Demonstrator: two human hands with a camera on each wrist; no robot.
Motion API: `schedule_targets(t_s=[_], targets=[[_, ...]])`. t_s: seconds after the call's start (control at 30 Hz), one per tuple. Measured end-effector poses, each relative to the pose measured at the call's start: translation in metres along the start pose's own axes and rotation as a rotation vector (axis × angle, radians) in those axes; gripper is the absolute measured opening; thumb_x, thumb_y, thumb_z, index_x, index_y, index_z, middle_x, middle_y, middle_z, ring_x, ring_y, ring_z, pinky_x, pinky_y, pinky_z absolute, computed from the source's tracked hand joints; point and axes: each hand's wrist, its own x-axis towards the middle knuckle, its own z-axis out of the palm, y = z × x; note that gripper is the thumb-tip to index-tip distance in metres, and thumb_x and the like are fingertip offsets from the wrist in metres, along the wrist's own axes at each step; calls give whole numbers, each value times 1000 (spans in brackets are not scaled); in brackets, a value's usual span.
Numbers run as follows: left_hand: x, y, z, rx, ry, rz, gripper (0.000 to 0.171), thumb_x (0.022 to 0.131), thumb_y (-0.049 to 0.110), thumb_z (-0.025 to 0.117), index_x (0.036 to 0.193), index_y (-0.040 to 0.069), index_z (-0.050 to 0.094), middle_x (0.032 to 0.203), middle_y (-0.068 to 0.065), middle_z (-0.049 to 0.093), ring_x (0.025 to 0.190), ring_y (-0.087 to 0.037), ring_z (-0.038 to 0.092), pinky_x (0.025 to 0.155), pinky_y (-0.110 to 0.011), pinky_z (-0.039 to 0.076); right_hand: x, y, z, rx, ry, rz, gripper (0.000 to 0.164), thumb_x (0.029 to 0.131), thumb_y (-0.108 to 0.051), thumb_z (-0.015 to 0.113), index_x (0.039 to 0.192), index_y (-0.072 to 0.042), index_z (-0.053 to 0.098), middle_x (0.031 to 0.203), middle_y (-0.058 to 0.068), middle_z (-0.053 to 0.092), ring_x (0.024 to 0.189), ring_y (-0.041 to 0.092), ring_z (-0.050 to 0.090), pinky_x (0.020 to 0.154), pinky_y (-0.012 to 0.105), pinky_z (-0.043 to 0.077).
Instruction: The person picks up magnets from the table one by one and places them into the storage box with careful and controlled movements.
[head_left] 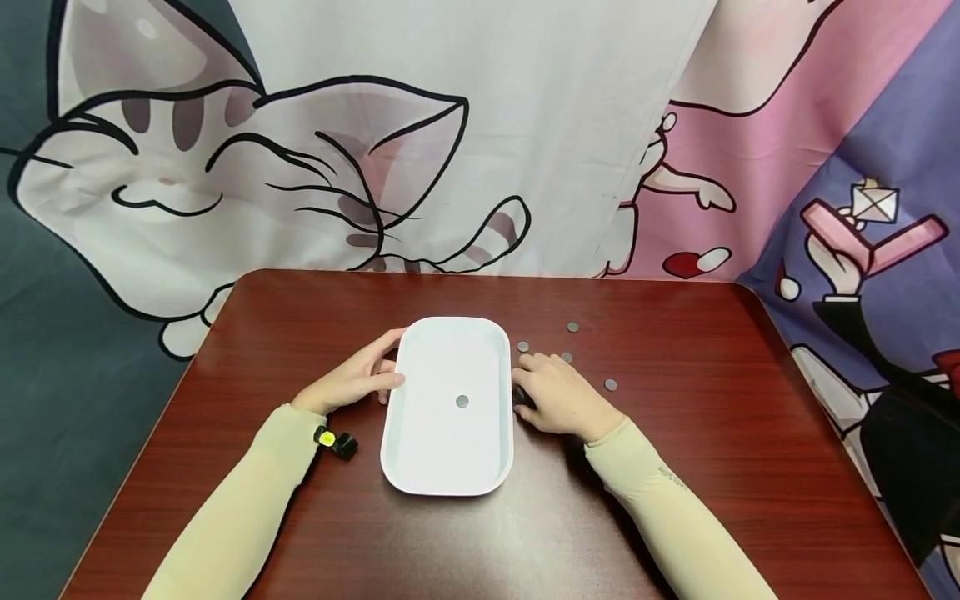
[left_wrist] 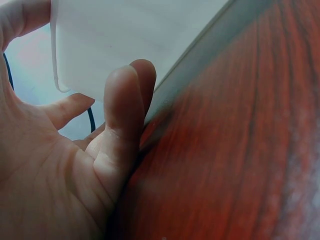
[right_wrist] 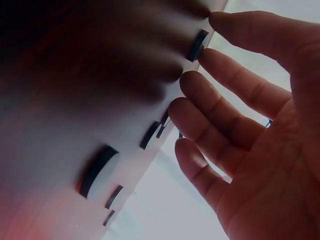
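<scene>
A white rectangular tray (head_left: 480, 467) with rounded corners lies on the table, with one small grey disc (head_left: 462, 401) inside it. My left hand (head_left: 360, 377) is at the tray's left side, its thumb and fingers reaching to the wall; in the left wrist view the thumb (left_wrist: 125, 105) stands against the tray wall (left_wrist: 115, 45). On the tray's right, my right hand (head_left: 561, 393) is low over the table with fingers spread and gently bent. In the right wrist view, a dark-edged disc (right_wrist: 196, 47) lies by the index fingertip (right_wrist: 207, 57), apparently touching it.
Several more grey discs lie beyond and right of my right hand, among them a far disc (head_left: 572, 327) and a right-hand disc (head_left: 611, 384). The brown wooden table (head_left: 675, 350) ends at a hanging printed cloth (head_left: 570, 167).
</scene>
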Motion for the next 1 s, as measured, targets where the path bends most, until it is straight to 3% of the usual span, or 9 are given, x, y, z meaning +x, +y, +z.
schedule_targets(t_s=[0.33, 0.47, 0.57, 1.0], targets=[[-2, 4, 1, -35, 7, 2, 78, 101, 9, 63, 165, 13, 18, 104, -20, 71, 65, -17, 60, 56, -31, 54, 5, -3, 0, 33, 10, 10, 19, 76, -15, 83, 91, -14, 71, 85, 1, 63, 79, 24, 67, 76, 45, 55], [-2, 3, 2, -36, 4, 2, 78, 102, 9, 63, 165, 13, 17, 100, -15, 72, 66, -17, 61, 57, -31, 54, 8, -4, -1, 44, -10, 43, 20, 73, -15, 82, 91, -14, 72, 81, -1, 62, 76, 22, 65, 76, 44, 56], [-1, 3, 2, -30, 2, -1, 78, 102, 10, 63, 165, 14, 17, 94, -11, 72, 66, -19, 60, 58, -31, 54, 8, -4, -1, 64, -12, 65, 20, 71, -15, 82, 90, -15, 72, 78, -3, 60, 73, 20, 63, 73, 40, 55], [-1, 4, 2, -27, 10, -9, 78, 101, 9, 63, 165, 13, 19, 100, -18, 71, 64, -20, 60, 57, -31, 54, 7, -3, 1, 147, 21, 121, 16, 68, -9, 75, 80, -18, 69, 77, -5, 57, 66, 10, 51, 59, 27, 45]])
